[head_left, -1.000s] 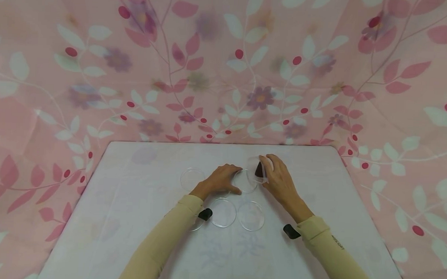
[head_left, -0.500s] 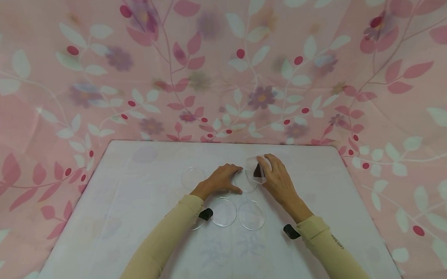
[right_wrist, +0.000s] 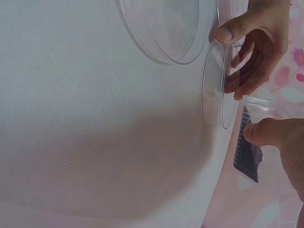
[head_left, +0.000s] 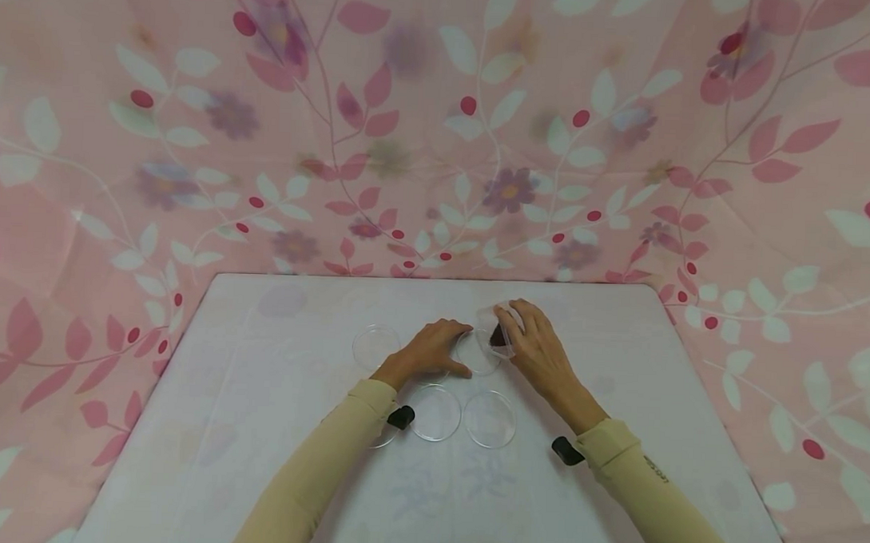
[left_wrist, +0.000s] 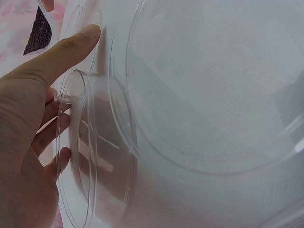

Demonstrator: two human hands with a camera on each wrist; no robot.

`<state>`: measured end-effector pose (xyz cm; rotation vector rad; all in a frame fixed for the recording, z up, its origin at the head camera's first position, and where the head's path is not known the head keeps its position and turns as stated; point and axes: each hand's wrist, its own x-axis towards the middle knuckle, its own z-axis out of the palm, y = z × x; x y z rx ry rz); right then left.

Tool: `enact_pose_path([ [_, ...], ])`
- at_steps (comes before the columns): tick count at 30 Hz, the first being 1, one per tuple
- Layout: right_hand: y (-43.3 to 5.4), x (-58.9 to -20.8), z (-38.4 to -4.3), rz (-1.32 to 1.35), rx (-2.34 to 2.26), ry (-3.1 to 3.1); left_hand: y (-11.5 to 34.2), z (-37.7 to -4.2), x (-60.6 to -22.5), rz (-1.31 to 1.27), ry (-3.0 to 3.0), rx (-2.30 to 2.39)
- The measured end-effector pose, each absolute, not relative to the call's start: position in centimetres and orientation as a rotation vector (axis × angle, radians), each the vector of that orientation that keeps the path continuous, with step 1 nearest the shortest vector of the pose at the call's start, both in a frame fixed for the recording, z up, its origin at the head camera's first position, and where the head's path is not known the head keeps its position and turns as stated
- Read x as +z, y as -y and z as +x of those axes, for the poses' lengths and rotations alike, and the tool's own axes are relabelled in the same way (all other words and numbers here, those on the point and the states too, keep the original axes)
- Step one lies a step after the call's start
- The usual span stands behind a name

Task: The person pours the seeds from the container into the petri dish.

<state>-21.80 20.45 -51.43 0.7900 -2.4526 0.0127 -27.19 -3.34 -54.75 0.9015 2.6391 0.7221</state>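
Observation:
My right hand (head_left: 540,343) holds a tilted clear plastic cup (head_left: 486,317) with dark granular stuff (head_left: 498,336) inside. The cup hangs over the back-right petri dish (head_left: 475,354), a clear round one. Around that dish's left side curve the thumb and fingers of my left hand (head_left: 428,349). In the right wrist view, the left thumb (right_wrist: 225,34) lies right at the dish's rim, with the fingers behind. Another dish (left_wrist: 88,199) lies partly hidden beneath the left hand. In the right wrist view, the dark stuff (right_wrist: 248,152) sits against the cup's side, by the right thumb.
More clear petri dishes lie in two rows: a front-middle dish (head_left: 435,413), a front-right dish (head_left: 490,419), a back-left dish (head_left: 375,348) and a front-left dish (head_left: 384,441) partly under the left sleeve. A white cloth covers the table (head_left: 257,425). Flowered pink fabric (head_left: 440,128) hangs behind.
The cup has shifted slightly left over the dish and its tilt has changed a little, with the right fingers following. My left hand keeps its place.

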Motion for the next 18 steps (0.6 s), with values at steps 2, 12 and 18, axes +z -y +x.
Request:
enact_pose_path([
  [2,-20.42,-51.42,-21.79,0.792,-0.001,2.455,3.34,-27.17,-54.72,0.903,-2.639,0.723],
  [12,-20.24,-51.32,-21.56,0.798,-0.027,2.478,3.41,-27.41,-55.29,0.989,-2.688,0.704],
  [18,-20.24,-51.31,-21.6,0.798,-0.032,2.466,3.43,-27.32,-55.23,0.977,-2.682,0.711],
])
